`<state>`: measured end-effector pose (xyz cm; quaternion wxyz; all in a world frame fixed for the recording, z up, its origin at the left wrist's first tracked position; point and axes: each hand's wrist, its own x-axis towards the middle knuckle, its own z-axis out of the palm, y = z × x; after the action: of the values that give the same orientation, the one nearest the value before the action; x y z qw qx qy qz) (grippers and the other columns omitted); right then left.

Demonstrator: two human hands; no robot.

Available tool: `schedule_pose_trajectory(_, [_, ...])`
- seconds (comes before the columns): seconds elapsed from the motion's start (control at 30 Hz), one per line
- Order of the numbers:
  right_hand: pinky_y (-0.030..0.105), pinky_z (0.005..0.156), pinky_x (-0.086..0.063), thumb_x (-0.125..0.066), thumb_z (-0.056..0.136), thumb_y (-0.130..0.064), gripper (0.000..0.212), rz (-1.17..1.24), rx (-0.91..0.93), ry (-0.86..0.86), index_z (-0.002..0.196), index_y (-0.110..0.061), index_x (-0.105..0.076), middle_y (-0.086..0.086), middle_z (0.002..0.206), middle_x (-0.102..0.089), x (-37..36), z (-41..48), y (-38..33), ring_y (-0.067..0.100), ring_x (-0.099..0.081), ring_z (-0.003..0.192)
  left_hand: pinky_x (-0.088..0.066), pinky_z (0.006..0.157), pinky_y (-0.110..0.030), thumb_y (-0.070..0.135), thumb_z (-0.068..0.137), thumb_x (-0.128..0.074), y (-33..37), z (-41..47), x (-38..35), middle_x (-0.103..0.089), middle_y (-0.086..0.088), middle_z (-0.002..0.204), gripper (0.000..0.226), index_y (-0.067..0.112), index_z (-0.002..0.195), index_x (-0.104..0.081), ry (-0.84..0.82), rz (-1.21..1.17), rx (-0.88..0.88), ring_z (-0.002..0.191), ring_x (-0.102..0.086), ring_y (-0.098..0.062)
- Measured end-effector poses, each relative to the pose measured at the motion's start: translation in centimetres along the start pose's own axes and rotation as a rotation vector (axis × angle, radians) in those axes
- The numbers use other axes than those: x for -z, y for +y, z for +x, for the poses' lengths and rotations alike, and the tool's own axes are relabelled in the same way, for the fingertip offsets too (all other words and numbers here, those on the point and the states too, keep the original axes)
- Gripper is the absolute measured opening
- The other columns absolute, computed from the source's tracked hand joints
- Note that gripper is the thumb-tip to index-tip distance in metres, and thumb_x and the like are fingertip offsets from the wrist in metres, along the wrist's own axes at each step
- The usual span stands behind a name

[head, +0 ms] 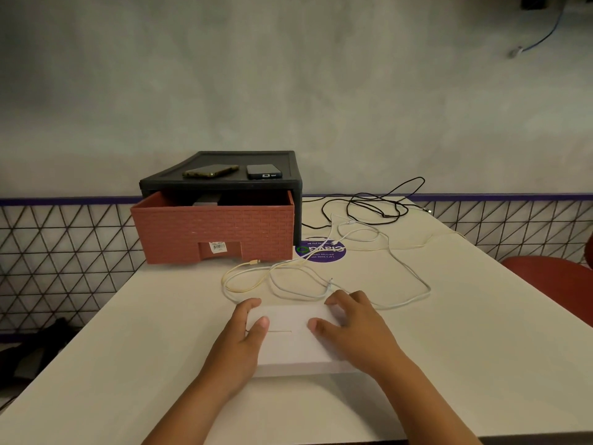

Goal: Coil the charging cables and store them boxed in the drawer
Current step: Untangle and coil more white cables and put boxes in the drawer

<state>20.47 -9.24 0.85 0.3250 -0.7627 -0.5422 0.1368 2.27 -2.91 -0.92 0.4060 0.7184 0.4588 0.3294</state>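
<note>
Just one box (288, 346), two hands (242, 340) (354, 332), two phones (210, 171) (263, 171)

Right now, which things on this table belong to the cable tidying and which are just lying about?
For the job: box, held by the left hand and right hand; white cable; yellow cable; black cable; open drawer.
Lying about: patterned phone, dark phone, sticker, chair.

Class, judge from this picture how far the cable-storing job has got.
Done: the drawer stands pulled open. In hand: the left hand and right hand grip the white box. Left: the white cable, yellow cable and black cable lie loose on the table, none coiled or boxed.
</note>
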Motion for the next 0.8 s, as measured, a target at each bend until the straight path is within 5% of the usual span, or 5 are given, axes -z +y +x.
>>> schedule_pose_trajectory(0.13, [0.028, 0.077, -0.039, -0.059, 0.081, -0.055, 0.041, 0.016, 0.029, 0.08, 0.11, -0.027, -0.05, -0.006, 0.105, -0.042, -0.2, -0.3, 0.0, 0.022, -0.052, 0.1, -0.04, 0.072, -0.023, 0.032, 0.094, -0.05, 0.0, -0.3, -0.1, -0.056, 0.008, 0.11, 0.02, 0.038, 0.11, -0.04, 0.058, 0.012, -0.027, 0.092, -0.054, -0.009])
schedule_pose_trajectory(0.37, [0.024, 0.07, -0.036, -0.062, 0.079, -0.052, 0.042, 0.124, 0.047, 0.199, 0.108, -0.028, -0.044, -0.009, 0.109, -0.038, -0.6, -2.2, 0.7, 0.012, -0.048, 0.086, -0.039, 0.079, -0.023, 0.031, 0.087, -0.06, -0.4, -1.6, -0.1, -0.052, 0.014, 0.114, 0.03, 0.04, 0.106, -0.039, 0.131, 0.057, -0.172, 0.101, -0.053, -0.005])
schedule_pose_trajectory(0.53, [0.011, 0.069, -0.041, -0.065, 0.062, -0.059, 0.046, 0.247, 0.177, 0.207, 0.097, -0.043, -0.039, -0.02, 0.113, -0.038, -0.1, -3.5, 1.5, -0.01, -0.043, 0.099, -0.034, 0.077, -0.003, 0.026, 0.085, -0.065, -0.6, -2.8, 0.1, -0.042, 0.029, 0.118, 0.038, 0.04, 0.108, -0.038, 0.143, 0.061, -0.248, 0.104, -0.045, 0.011])
schedule_pose_trajectory(0.7, [0.01, 0.067, -0.05, -0.082, 0.067, -0.022, 0.054, 0.325, 0.292, 0.265, 0.095, -0.042, -0.041, -0.014, 0.118, -0.039, 1.1, -4.9, 2.4, -0.013, -0.038, 0.111, -0.03, 0.076, 0.006, 0.017, 0.083, -0.068, 0.2, -4.0, -0.8, -0.037, 0.034, 0.122, 0.041, 0.039, 0.102, -0.04, 0.18, 0.012, -0.308, 0.106, -0.038, 0.022])
schedule_pose_trajectory(0.8, [0.008, 0.069, -0.047, -0.084, 0.064, -0.02, 0.055, 0.271, 0.322, 0.344, 0.089, -0.04, -0.04, -0.016, 0.117, -0.038, 1.6, -5.7, 2.8, -0.016, -0.04, 0.107, -0.027, 0.079, 0.006, 0.032, 0.077, -0.067, 1.2, -4.1, -1.9, -0.035, 0.036, 0.125, 0.033, 0.036, 0.099, -0.042, 0.18, -0.013, -0.349, 0.111, -0.034, 0.025])
